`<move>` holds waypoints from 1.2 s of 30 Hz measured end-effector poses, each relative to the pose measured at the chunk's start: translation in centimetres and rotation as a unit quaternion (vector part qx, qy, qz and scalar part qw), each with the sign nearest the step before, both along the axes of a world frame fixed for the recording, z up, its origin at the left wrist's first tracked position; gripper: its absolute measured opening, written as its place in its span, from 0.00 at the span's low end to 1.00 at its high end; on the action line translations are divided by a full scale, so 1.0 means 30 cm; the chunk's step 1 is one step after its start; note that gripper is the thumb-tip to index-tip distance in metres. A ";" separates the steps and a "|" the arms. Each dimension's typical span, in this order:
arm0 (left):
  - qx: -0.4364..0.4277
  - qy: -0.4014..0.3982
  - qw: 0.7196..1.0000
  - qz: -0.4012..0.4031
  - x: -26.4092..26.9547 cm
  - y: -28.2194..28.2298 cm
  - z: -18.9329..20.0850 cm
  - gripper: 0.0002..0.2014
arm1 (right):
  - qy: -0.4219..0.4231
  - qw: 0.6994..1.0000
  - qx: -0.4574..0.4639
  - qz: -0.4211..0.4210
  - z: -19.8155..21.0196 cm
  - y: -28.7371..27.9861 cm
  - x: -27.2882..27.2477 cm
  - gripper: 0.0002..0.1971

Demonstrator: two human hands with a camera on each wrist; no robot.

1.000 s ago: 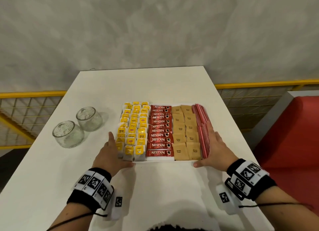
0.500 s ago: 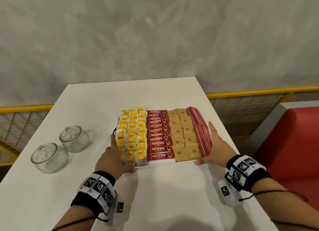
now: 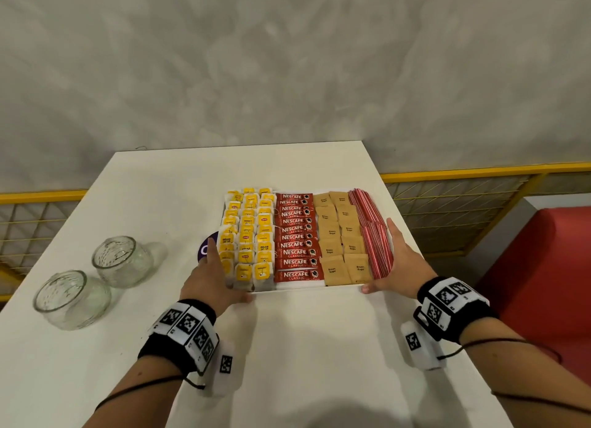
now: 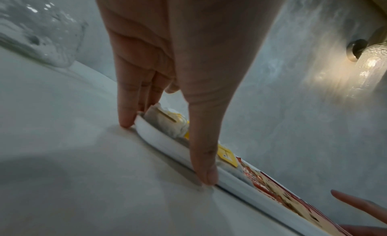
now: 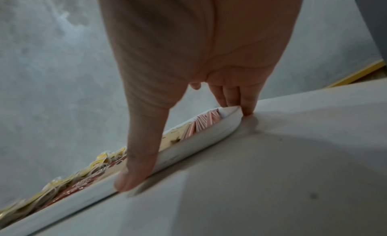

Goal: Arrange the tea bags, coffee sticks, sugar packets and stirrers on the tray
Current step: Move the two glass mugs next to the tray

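Note:
A white tray point(image 3: 307, 289) lies on the white table, filled in four columns: yellow tea bags point(image 3: 248, 235), red coffee sticks point(image 3: 295, 239), brown sugar packets point(image 3: 340, 235) and red stirrers point(image 3: 374, 235). My left hand point(image 3: 212, 275) lies along the tray's left side at the near corner, fingers straight, thumb on the front rim point(image 4: 163, 142). My right hand point(image 3: 401, 264) mirrors it at the near right corner, with its straight fingers along the side and its thumb against the front rim point(image 5: 199, 140). Neither hand holds any packet.
Two empty glass jars point(image 3: 123, 261) point(image 3: 72, 298) stand left of the tray. A purple round mark point(image 3: 207, 247) shows on the table at the tray's left edge. The table edge runs close by on the right, with a red seat point(image 3: 543, 267) and yellow railing point(image 3: 479, 171) beyond.
Both hands have slid the tray to the right and a little farther from me, away from the jars. The purple mark has come out from under its left edge.

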State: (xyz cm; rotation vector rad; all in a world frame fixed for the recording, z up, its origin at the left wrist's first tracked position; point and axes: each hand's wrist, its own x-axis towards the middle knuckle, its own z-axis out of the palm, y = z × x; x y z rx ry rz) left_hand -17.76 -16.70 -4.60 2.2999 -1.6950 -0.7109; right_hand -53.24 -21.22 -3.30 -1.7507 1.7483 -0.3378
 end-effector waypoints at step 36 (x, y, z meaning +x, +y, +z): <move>-0.057 0.225 0.965 0.125 0.867 0.293 0.071 0.39 | -0.159 0.928 0.077 0.328 -0.002 0.465 1.316 0.16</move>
